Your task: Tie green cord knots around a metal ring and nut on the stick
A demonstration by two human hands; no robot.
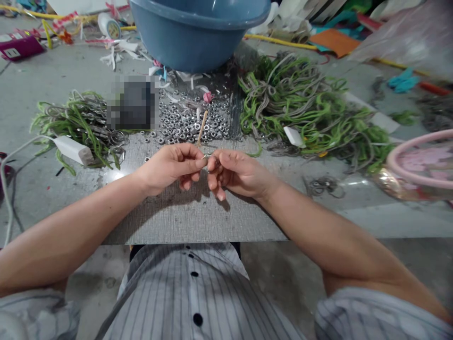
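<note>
My left hand (173, 165) and my right hand (235, 172) meet over a grey board (184, 222), fingertips pinched together on a small metal ring (208, 156) held between them. A thin wooden stick (202, 126) rises just behind the fingers; which hand holds it is unclear. Behind the hands lies a heap of small metal rings (191, 120). A pile of green and grey cords (304, 108) lies to the right, and a smaller pile (78, 120) to the left.
A blue plastic basin (198, 33) stands behind the rings. A white charger block with cable (72, 150) lies at left, a pink-rimmed basket (421, 160) at right. Scraps of coloured paper and fabric cover the far floor.
</note>
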